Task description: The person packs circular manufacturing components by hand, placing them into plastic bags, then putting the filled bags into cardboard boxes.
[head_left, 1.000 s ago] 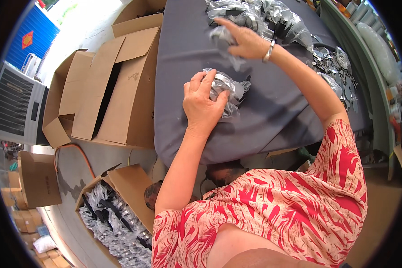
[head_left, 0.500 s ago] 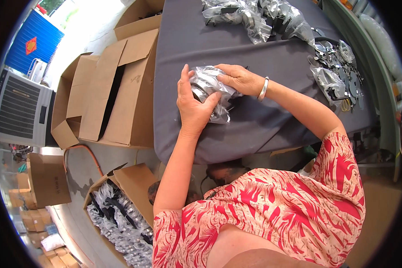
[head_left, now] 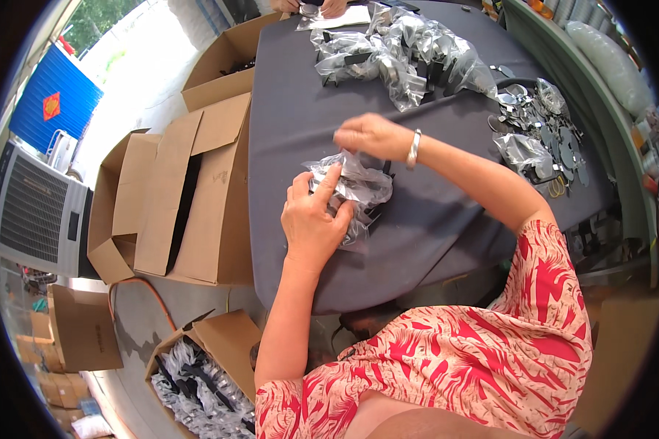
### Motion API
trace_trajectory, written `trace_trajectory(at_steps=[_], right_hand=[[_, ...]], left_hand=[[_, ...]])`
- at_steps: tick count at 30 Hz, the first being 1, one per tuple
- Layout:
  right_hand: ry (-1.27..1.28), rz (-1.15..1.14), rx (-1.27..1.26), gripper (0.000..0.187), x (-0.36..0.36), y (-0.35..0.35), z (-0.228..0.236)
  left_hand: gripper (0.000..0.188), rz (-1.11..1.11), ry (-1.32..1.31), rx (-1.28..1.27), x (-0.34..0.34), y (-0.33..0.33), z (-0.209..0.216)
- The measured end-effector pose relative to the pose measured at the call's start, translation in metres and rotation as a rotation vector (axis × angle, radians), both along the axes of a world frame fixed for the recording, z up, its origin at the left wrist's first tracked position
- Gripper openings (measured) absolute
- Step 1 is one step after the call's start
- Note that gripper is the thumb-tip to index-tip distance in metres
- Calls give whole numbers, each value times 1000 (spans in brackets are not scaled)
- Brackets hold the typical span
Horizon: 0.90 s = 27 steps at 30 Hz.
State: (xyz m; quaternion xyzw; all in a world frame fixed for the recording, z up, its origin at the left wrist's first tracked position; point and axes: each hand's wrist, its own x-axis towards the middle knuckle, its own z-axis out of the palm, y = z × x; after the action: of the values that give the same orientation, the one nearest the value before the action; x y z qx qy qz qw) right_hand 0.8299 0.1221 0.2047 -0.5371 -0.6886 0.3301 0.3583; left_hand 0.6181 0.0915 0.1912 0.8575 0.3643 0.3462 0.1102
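A clear plastic bag point(head_left: 367, 186) with dark and shiny parts inside lies on the table near its left side. My left hand point(head_left: 311, 227) grips it from the left, thumb and fingers pressed on the crinkled film. What the parts are is hidden by the folds. Just above the bag's far edge hovers my right hand point(head_left: 375, 137), apart from it, with a silver bangle on the wrist. Its fingers are smeared by motion, so whether they hold anything does not show.
Bagged parts point(head_left: 406, 55) are heaped across the grey-clothed table point(head_left: 293, 110). Loose metal pieces point(head_left: 556, 135) lie at right. Cardboard boxes point(head_left: 216, 190) stand at left; an open box point(head_left: 227, 340) of bagged parts is below. Another person's hands point(head_left: 332, 7) work at the far edge.
My right hand has let go of the bag and lifted away from it. My left hand keeps its hold. The view has shifted, bringing another person's hands in at the far edge.
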Motion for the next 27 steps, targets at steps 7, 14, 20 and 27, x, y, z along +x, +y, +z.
trace_trajectory(at_steps=[7,14,20,27], right_hand=[[-656,-717,598,17,75,74,31],[-1053,-537,503,14,123,58,19],[-1525,-165,650,16,136,54,23],[-1361,-49,555,6,102,53,63]], left_hand=[[58,-3,-4,14,2,-1,-3],[58,-21,-60,52,3,1,-8],[56,-14,-38,21,1,0,-5],[55,-4,-45,26,-1,0,-6]])
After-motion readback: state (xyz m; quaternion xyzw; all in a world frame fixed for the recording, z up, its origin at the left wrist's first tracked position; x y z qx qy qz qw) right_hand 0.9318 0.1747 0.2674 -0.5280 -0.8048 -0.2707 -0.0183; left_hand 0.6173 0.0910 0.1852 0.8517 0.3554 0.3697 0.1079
